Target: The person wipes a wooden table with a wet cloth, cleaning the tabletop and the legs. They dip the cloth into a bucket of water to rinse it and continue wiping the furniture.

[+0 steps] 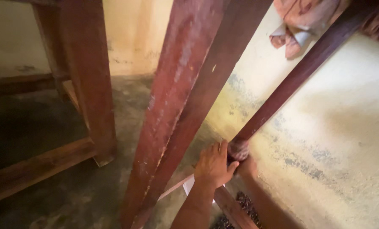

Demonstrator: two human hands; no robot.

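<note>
step: we steady the rail [299, 72] low by the wall [346, 140] | left hand [214, 164] fingers wrapped on its end | right hand [246, 166] mostly hidden, grip unclear | next: we judge a firmer two-handed hold is needed

Stained cream wall [346, 127], grey concrete floor [92, 191], reddish wood frame legs [90, 85], dim light.

Both hands [215, 165] reach down, grips closed together.

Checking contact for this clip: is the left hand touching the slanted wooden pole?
Touching. The head view shows the left hand wrapped around the lower end of the slanted wooden pole, no gap.
</note>
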